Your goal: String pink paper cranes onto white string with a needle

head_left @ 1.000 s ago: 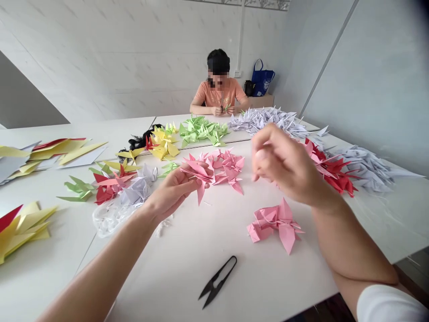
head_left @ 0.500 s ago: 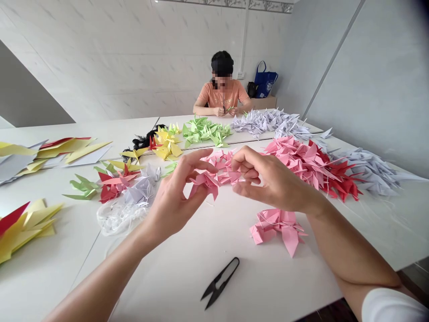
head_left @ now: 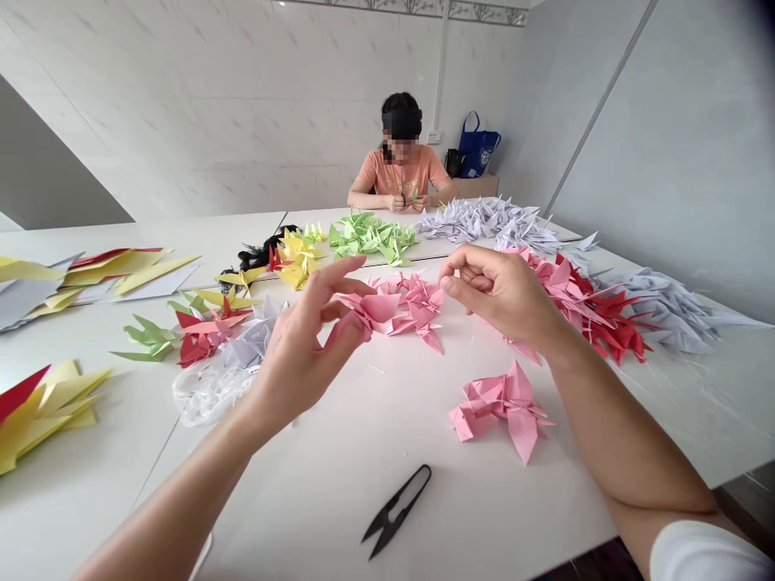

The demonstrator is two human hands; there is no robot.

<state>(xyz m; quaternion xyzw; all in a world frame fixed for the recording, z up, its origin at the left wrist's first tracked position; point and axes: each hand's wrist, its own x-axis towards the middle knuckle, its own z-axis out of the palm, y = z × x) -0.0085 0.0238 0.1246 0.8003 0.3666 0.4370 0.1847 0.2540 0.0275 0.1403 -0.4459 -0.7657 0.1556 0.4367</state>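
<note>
On the table (head_left: 339, 492), clear plastic bag (head_left: 209, 393), left hand (head_left: 299, 347) at pink cranes (head_left: 403, 311)

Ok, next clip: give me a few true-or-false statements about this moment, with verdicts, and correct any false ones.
1. The left hand touches a pink paper crane. True.
2. The right hand holds the black snips. False: the snips lie on the table, touched by neither hand.
3. A seated person across the table wears a peach T-shirt. True.
4. The yellow cranes lie closer to the right hand than the red cranes do. False: the red cranes are closer.
</note>
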